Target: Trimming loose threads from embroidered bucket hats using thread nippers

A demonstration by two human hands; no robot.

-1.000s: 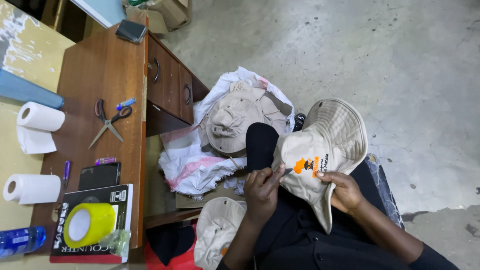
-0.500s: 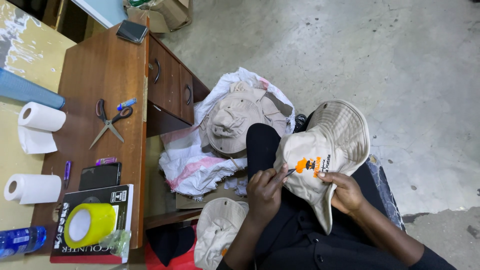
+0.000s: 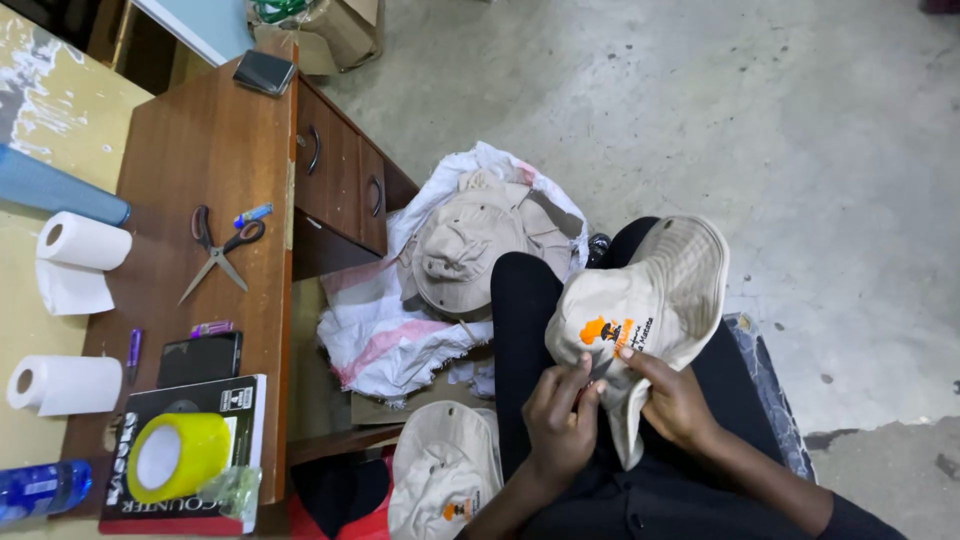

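A beige wide-brimmed hat (image 3: 660,290) with an orange and black printed emblem rests on my lap. My left hand (image 3: 560,420) pinches the hat's lower edge just under the emblem; whether a small tool is in its fingers is too small to tell. My right hand (image 3: 675,400) grips the crown from the right, a fingertip next to the emblem. Another beige hat (image 3: 470,245) lies on a white and pink sack (image 3: 390,330) on the floor. A third beige hat (image 3: 440,470) lies by my left knee.
A brown wooden desk (image 3: 200,160) with drawers stands at left, carrying scissors (image 3: 218,250), two paper rolls (image 3: 80,250), a black phone (image 3: 200,358), a yellow tape roll (image 3: 178,455) on a black book, a blue marker and a dark wallet (image 3: 264,72). Grey concrete floor lies to the right.
My left hand has slid a little down and right along the hat's edge, closer to my right hand. The hat stays on my lap.
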